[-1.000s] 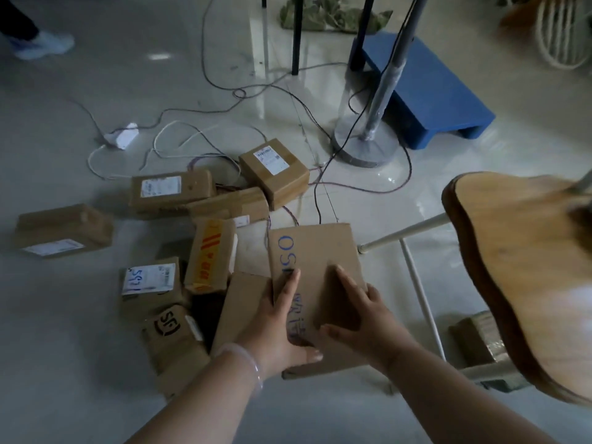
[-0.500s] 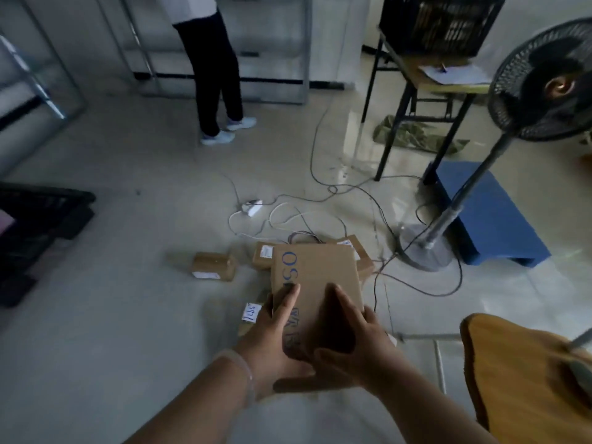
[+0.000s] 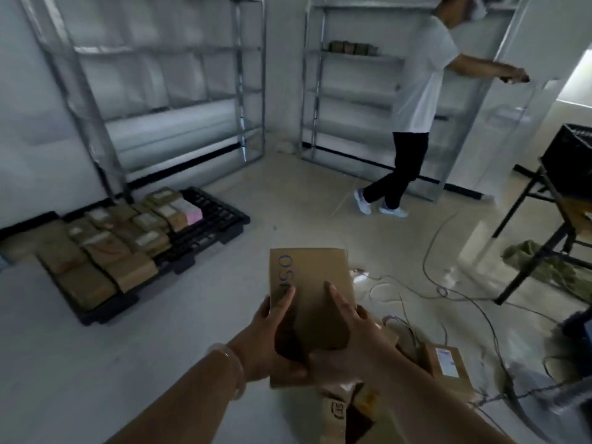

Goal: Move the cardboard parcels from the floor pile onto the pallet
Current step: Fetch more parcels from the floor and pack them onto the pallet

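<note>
While you hold the flat cardboard parcel out in front of you, the head view shows it raised above the floor, its face with blue lettering turned up. Your left hand grips its left side: the fingers lie along the top face and the thumb curls round the near edge. Your right hand clasps the right side in the same way, fingers spread on top and thumb tucked at the near edge. A pale bracelet sits on your left wrist.

Down by your right forearm lies the floor pile, with one white-labelled box plainly showing among loose cables. Well apart, to the left by the wall, the black pallet rests on the floor. Rows of brown parcels cover its left part, and its right slats are bare. Metal shelving stands behind it. Another person in a white shirt stands at the far shelves.
</note>
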